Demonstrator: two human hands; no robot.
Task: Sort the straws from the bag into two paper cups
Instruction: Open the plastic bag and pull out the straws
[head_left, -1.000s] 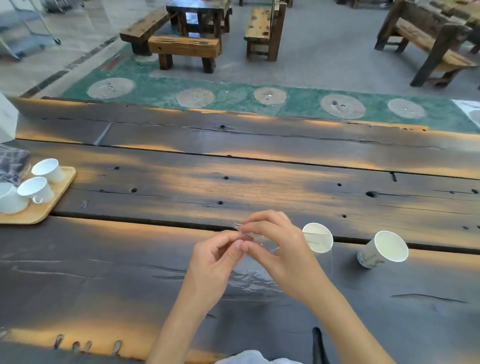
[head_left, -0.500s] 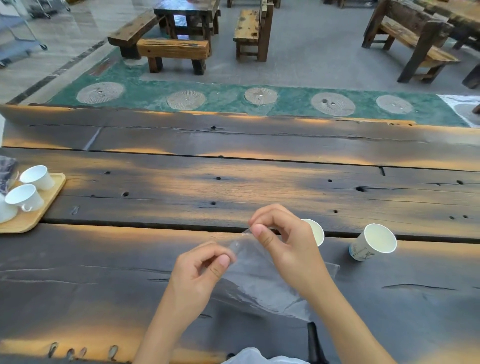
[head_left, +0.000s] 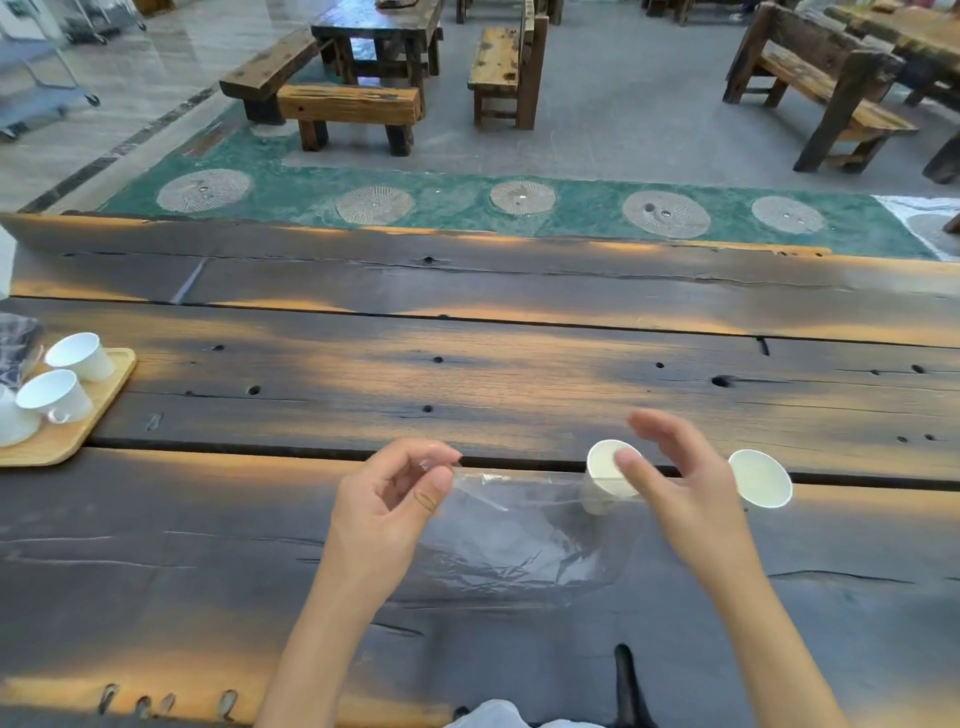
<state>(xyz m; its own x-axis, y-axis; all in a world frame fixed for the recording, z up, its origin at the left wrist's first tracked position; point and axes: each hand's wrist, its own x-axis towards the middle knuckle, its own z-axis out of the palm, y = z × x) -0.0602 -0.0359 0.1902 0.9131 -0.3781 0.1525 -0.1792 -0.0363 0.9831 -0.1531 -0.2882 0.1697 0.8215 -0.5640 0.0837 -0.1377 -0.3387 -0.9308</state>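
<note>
Crosswise, the clear bag runs nine to three o'clock; left hand pinches its nine o'clock corner, right hand fingers spread.

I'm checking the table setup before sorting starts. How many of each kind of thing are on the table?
Paper cups: 2
Clear plastic bag: 1
White teacups: 3
Wooden tray: 1
Total: 7
</note>
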